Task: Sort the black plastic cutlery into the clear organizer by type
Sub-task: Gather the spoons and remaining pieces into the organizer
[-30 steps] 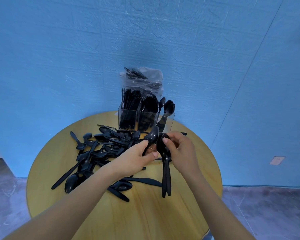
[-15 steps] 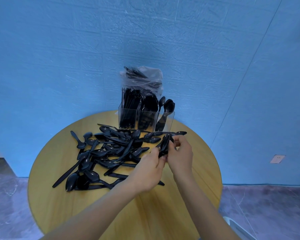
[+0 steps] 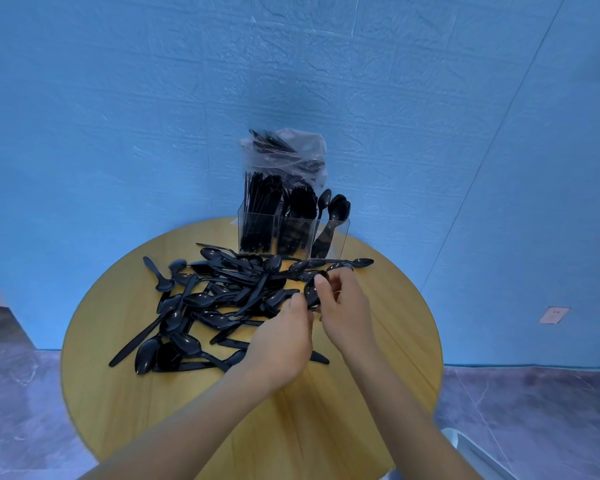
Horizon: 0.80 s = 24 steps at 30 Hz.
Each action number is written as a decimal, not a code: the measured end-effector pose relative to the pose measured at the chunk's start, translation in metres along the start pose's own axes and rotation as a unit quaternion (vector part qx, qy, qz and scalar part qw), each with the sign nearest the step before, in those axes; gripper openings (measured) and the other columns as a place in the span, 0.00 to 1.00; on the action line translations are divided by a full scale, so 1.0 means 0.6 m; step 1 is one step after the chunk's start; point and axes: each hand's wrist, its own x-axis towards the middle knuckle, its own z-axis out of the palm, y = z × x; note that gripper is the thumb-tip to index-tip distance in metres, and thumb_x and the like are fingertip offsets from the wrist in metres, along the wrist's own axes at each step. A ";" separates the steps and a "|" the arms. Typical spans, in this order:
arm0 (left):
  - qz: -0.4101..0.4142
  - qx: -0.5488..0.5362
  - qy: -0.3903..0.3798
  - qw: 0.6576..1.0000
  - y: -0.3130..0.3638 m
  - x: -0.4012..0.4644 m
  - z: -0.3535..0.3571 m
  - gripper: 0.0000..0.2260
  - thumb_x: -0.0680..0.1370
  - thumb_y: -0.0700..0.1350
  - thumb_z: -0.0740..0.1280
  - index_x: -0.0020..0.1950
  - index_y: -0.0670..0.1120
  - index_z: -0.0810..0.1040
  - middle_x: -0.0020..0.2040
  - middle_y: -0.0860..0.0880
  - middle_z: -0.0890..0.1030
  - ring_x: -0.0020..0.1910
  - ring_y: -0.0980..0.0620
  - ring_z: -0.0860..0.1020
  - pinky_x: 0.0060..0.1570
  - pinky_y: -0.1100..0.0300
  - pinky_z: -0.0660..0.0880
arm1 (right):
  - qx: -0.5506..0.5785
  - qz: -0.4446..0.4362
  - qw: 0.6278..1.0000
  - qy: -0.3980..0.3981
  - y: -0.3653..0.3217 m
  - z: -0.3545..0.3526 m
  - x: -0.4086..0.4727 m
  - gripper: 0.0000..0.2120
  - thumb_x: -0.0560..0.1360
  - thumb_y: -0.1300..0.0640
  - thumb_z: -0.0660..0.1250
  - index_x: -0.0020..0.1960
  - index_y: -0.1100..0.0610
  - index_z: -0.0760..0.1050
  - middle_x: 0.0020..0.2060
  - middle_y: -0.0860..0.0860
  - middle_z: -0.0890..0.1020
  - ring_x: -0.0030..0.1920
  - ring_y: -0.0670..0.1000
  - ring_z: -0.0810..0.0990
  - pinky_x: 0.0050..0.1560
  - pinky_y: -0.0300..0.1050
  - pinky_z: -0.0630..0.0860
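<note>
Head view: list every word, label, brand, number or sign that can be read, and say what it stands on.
No text can be read anywhere in this view.
Wall plate: a small dark mark near its top, too small and blurred to read.
Clear organizer, plastic bag, loose black cutlery, round wooden table: no print shows.

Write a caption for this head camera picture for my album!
Both hands bunch black spoons beside a spoon pile, before a clear organizer.
</note>
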 end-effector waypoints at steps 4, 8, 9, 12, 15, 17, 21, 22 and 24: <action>0.003 -0.125 -0.033 0.992 -0.002 -0.013 -0.014 0.07 0.83 0.49 0.52 0.52 0.47 0.65 0.41 0.50 0.74 0.37 0.51 0.75 0.38 0.53 0.74 | -0.035 -0.026 0.999 0.029 -0.001 0.006 0.001 0.07 0.80 0.59 0.59 0.43 0.55 0.68 0.33 0.46 0.73 0.36 0.48 0.75 0.35 0.37 0.70; -0.046 -0.302 -0.034 0.952 -0.027 -0.028 -0.029 0.08 0.83 0.44 0.53 0.52 0.44 0.70 0.36 0.51 0.70 0.33 0.56 0.68 0.33 0.60 0.71 | -0.006 -0.044 0.999 0.003 -0.007 0.027 -0.009 0.07 0.80 0.57 0.59 0.44 0.56 0.71 0.35 0.51 0.77 0.38 0.54 0.79 0.40 0.50 0.78; -0.052 -0.311 -0.020 0.949 -0.036 -0.033 -0.033 0.09 0.83 0.44 0.53 0.50 0.43 0.71 0.35 0.51 0.69 0.31 0.56 0.67 0.31 0.62 0.68 | 0.009 -0.052 0.998 -0.015 -0.011 0.033 -0.013 0.07 0.80 0.56 0.58 0.45 0.55 0.72 0.35 0.51 0.78 0.37 0.51 0.79 0.38 0.47 0.78; -0.080 -0.329 0.023 0.941 -0.068 -0.051 -0.045 0.10 0.83 0.44 0.54 0.44 0.45 0.70 0.34 0.50 0.69 0.30 0.55 0.65 0.29 0.63 0.63 | 0.012 -0.060 0.995 -0.078 -0.014 0.047 -0.026 0.08 0.81 0.52 0.57 0.49 0.52 0.73 0.37 0.45 0.78 0.39 0.43 0.77 0.39 0.35 0.73; -0.104 -0.336 0.071 0.934 -0.101 -0.075 -0.063 0.11 0.82 0.43 0.55 0.40 0.46 0.70 0.32 0.50 0.70 0.28 0.56 0.67 0.29 0.62 0.66 | -0.053 -0.049 0.990 -0.124 -0.004 0.058 -0.047 0.07 0.79 0.53 0.62 0.55 0.54 0.74 0.42 0.44 0.76 0.42 0.40 0.74 0.42 0.27 0.69; -0.111 -0.339 0.095 0.929 -0.122 -0.090 -0.072 0.12 0.82 0.42 0.55 0.40 0.43 0.70 0.32 0.49 0.71 0.27 0.57 0.70 0.29 0.63 0.69 | -0.098 -0.062 0.983 -0.144 0.000 0.068 -0.066 0.11 0.77 0.53 0.65 0.57 0.55 0.74 0.48 0.46 0.76 0.48 0.43 0.73 0.47 0.29 0.68; -0.132 -0.381 0.144 0.904 -0.157 -0.110 -0.077 0.11 0.82 0.41 0.56 0.42 0.39 0.71 0.33 0.47 0.73 0.26 0.58 0.72 0.29 0.64 0.71 | -0.166 -0.102 0.959 -0.207 -0.001 0.095 -0.101 0.21 0.74 0.47 0.68 0.64 0.52 0.71 0.57 0.46 0.72 0.59 0.46 0.66 0.58 0.36 0.64; -0.130 -0.380 0.152 0.903 -0.160 -0.115 -0.077 0.11 0.82 0.41 0.56 0.43 0.37 0.71 0.33 0.46 0.73 0.27 0.58 0.73 0.28 0.65 0.71 | -0.185 -0.111 0.952 -0.216 0.000 0.102 -0.107 0.22 0.73 0.46 0.68 0.65 0.52 0.70 0.58 0.46 0.71 0.60 0.46 0.65 0.59 0.37 0.63; -0.111 -0.364 0.165 0.910 -0.165 -0.124 -0.075 0.12 0.82 0.41 0.56 0.44 0.36 0.72 0.33 0.46 0.74 0.27 0.57 0.72 0.29 0.65 0.72 | -0.219 -0.125 0.943 -0.216 0.003 0.109 -0.114 0.23 0.74 0.45 0.68 0.66 0.50 0.70 0.58 0.45 0.71 0.60 0.47 0.64 0.61 0.38 0.63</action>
